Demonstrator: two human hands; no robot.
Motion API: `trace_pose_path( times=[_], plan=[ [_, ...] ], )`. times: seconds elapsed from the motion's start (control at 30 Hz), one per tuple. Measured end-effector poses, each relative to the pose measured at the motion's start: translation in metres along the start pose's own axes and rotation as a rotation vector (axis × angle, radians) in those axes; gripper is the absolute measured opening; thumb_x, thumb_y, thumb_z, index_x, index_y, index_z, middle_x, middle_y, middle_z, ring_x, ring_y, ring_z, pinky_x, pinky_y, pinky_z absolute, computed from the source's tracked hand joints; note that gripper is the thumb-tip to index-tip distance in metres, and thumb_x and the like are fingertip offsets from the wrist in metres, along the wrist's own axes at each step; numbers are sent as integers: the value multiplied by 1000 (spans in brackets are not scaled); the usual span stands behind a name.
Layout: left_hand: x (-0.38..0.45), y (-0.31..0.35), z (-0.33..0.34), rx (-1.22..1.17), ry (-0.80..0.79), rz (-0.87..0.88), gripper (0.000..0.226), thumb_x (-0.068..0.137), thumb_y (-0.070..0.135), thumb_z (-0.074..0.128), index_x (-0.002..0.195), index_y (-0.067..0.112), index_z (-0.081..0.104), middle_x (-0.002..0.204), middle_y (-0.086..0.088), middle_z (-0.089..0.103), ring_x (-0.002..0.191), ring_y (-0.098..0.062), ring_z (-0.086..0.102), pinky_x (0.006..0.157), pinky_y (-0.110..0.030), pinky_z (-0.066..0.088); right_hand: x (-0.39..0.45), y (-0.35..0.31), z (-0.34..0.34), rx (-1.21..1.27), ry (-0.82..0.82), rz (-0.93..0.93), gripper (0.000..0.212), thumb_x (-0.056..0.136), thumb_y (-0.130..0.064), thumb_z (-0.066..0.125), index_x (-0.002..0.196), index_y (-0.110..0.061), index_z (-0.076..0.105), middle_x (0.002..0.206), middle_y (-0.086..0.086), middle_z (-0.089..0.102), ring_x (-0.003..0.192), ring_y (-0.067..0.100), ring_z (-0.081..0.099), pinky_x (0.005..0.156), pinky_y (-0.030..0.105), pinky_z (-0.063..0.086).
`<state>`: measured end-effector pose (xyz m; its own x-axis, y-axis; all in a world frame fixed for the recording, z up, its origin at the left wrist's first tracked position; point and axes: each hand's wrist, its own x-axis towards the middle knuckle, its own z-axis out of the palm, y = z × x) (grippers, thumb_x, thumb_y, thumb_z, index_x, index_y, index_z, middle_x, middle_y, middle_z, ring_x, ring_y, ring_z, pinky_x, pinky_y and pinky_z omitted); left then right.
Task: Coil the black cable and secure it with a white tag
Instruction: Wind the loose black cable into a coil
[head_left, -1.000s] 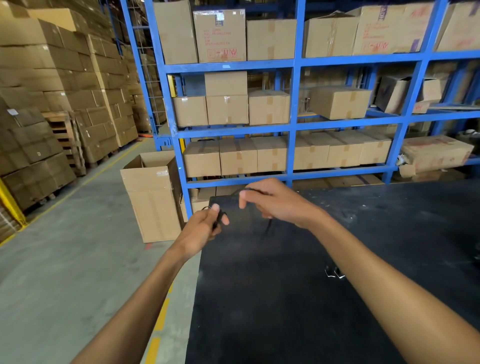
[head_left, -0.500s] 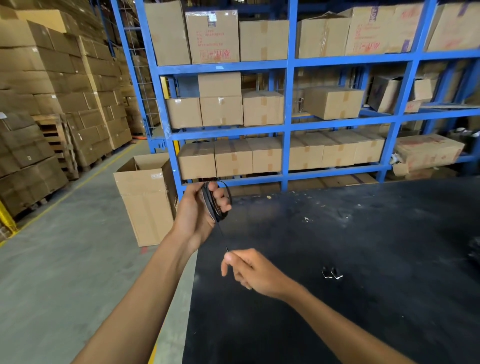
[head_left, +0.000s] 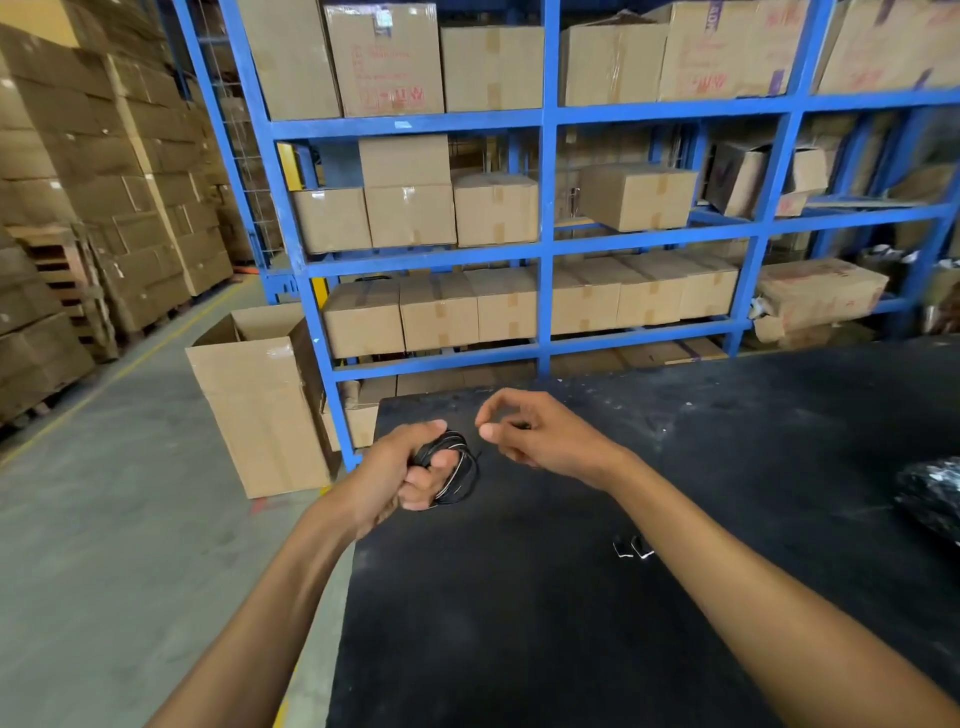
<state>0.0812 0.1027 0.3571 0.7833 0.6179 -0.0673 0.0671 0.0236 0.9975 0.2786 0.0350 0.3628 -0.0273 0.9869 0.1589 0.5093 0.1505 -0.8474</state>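
The black cable (head_left: 454, 470) is wound into a small coil with several loops, and my left hand (head_left: 402, 470) is shut on it just above the near-left corner of the black table (head_left: 519, 623). A short tail sticks out of the coil on its right side. My right hand (head_left: 530, 436) hovers just right of the coil, fingers curled, thumb and forefinger slightly apart; I see no cable strand in it. Two small dark pieces with white ends (head_left: 632, 548) lie on the table to the right, nearer to me.
A shiny black bag (head_left: 932, 493) sits at the table's right edge. An open cardboard box (head_left: 260, 405) stands on the floor left of the table. Blue racking (head_left: 543, 249) full of cartons rises right behind the table. Stacked cartons on pallets (head_left: 78, 208) line the aisle at left.
My left hand came down with the coil toward the table. My right hand rose from below the coil to beside it, and the strand it was pulling is no longer stretched between the hands.
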Motion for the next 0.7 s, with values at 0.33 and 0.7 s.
trace_pose_path(
  times=[0.33,0.7],
  plan=[
    [44,-3,38,249,131,98,48,101,34,32,61,13,46,44,6,30,43,-13,23,52,-34,15,7,9,-24,-272,346,-81,13,90,-18,69,91,-23,57,83,-9,66,82,7,66,78,30,53],
    [72,-10,58,275,234,161,49,101,34,33,61,12,49,45,6,37,45,-11,32,52,-26,29,8,27,-28,-377,643,-330,31,75,-7,83,88,-19,58,73,-6,67,68,7,66,65,26,59]
  ],
)
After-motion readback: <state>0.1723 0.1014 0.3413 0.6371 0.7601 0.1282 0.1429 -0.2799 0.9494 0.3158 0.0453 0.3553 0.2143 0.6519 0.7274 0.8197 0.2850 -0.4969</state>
